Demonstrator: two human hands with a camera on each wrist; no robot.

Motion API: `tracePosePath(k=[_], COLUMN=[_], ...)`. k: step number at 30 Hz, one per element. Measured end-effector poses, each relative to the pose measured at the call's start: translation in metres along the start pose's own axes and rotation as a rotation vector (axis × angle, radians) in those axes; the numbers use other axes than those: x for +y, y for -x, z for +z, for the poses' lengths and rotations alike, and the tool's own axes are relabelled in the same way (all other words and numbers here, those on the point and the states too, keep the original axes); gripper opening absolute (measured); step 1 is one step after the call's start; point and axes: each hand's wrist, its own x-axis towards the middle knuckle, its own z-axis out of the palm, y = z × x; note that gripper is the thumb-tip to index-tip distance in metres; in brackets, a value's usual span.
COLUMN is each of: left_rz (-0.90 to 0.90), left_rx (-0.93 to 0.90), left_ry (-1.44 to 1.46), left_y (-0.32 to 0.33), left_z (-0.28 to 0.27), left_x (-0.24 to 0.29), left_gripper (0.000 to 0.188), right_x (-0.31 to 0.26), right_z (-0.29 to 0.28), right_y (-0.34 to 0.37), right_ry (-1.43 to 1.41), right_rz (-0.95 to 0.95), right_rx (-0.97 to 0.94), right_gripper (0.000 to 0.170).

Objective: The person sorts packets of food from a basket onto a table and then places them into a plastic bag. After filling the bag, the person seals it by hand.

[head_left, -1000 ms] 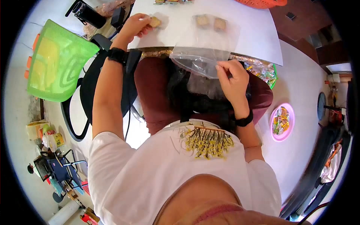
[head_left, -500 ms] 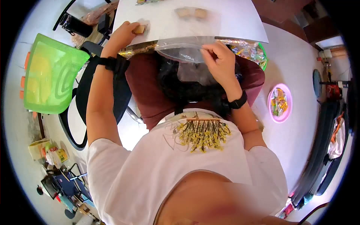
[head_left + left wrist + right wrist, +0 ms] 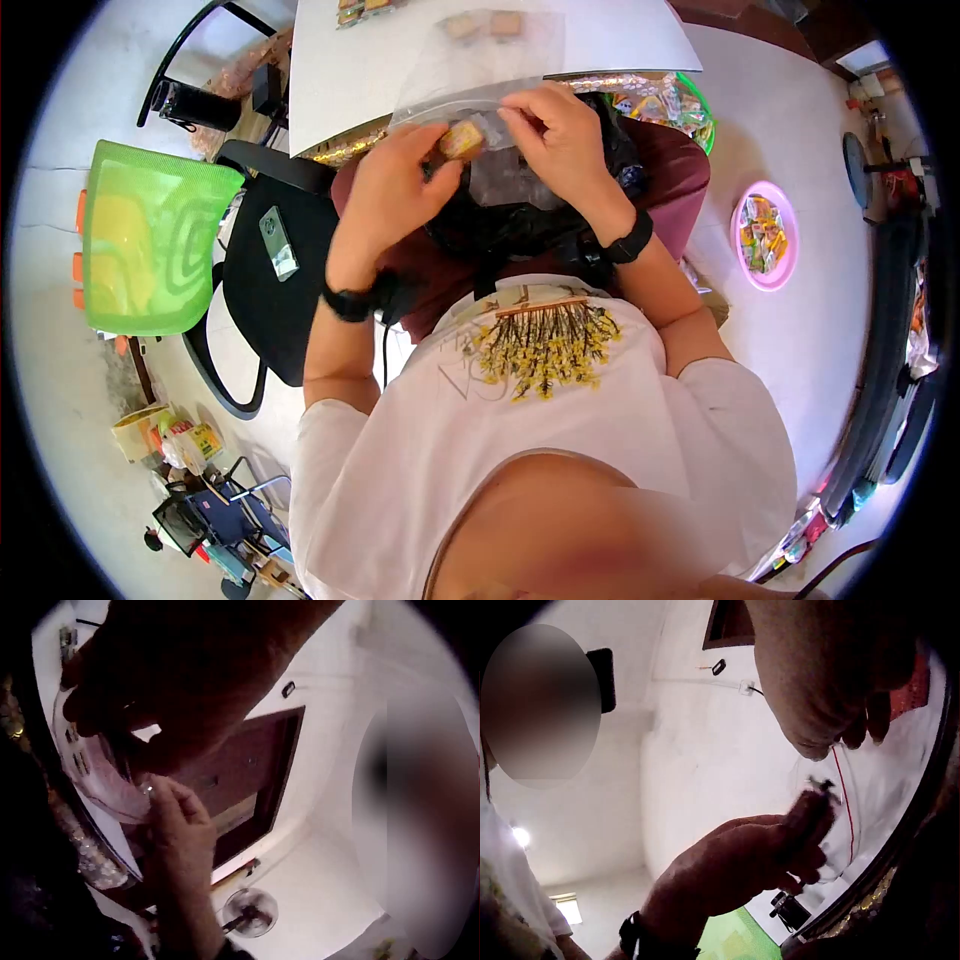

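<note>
while the person sits close up to the table (image 3: 630, 45), the left hand (image 3: 400, 190) pinches a small wrapped biscuit (image 3: 462, 141) between thumb and fingers, right by the mouth of a clear bag (image 3: 485, 60). the right hand (image 3: 562, 135) holds the rim of that bag, thumb and fingertips closed on the plastic, so both grips are narrow and occupied. the bag spreads forward over the table's edge, and two more biscuits (image 3: 507, 24) lie side by side toward its far end, apparently inside. from where i stand, i can't tell whether the held biscuit is past the rim or just outside it.

i'd say the step in hand is bagging, with one piece brought to the opening. the next move seems to call for the right hand to hold the mouth parted while the left tucks the biscuit in and lets go. other packets (image 3: 362, 10) sit farther left on the table.
</note>
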Motion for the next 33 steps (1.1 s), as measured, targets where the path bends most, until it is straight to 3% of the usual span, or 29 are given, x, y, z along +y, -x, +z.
tracePosePath(k=[5,7,10,13,15,17,18,20,22,25,28,30,33], left_rz=[0.065,0.104,0.237,-0.077,-0.124,0.033,0.215,0.363,0.283,0.339,0.252,0.435,0.565], left_rx=[0.077,0.097,0.266,0.265,0.093,0.061,0.115,0.112,0.004,0.192,0.094,0.127,0.127], left_ry=[-0.244,-0.163,-0.035,-0.014,-0.055,-0.205,-0.333,-0.345,-0.120,-0.513,-0.408,-0.622,-0.498], left_y=[-0.048,-0.067,-0.099,-0.139,-0.144,-0.147,-0.148,-0.155,-0.169,-0.138,-0.139,-0.153,-0.162], left_z=[0.043,0.060,0.087,0.103,0.092,0.094,0.105,0.123,0.134,0.115,0.099,0.115,0.117], left_x=[-0.011,-0.017,-0.038,-0.030,-0.008,-0.007,-0.024,-0.061,-0.092,-0.026,0.009,-0.008,-0.011], left_gripper=[0.025,0.028,0.029,0.030,0.027,0.029,0.033,0.033,0.028,0.018,0.018,0.020,0.018], right_x=[-0.001,-0.005,0.000,-0.002,0.000,0.004,0.007,0.011,0.013,0.014,0.015,0.017,0.020], right_z=[0.001,-0.001,0.003,0.001,-0.002,-0.004,-0.004,-0.006,-0.007,-0.008,-0.009,-0.009,-0.011], right_y=[-0.001,0.000,0.001,0.002,0.001,0.002,0.003,0.006,0.008,0.007,0.008,0.009,0.009], right_ry=[0.022,0.028,-0.010,-0.020,-0.008,-0.010,-0.019,-0.024,-0.018,-0.028,-0.031,-0.022,-0.021], right_rz=[-0.041,-0.026,-0.076,0.012,0.023,0.025,0.022,0.028,0.037,-0.011,0.008,-0.006,-0.028], right_rx=[0.016,0.007,0.031,0.035,0.033,0.040,0.049,0.058,0.053,0.051,0.047,0.059,0.068], right_gripper=[0.007,0.007,0.010,0.005,0.005,0.005,0.005,0.005,0.006,0.006,0.006,0.006,0.007])
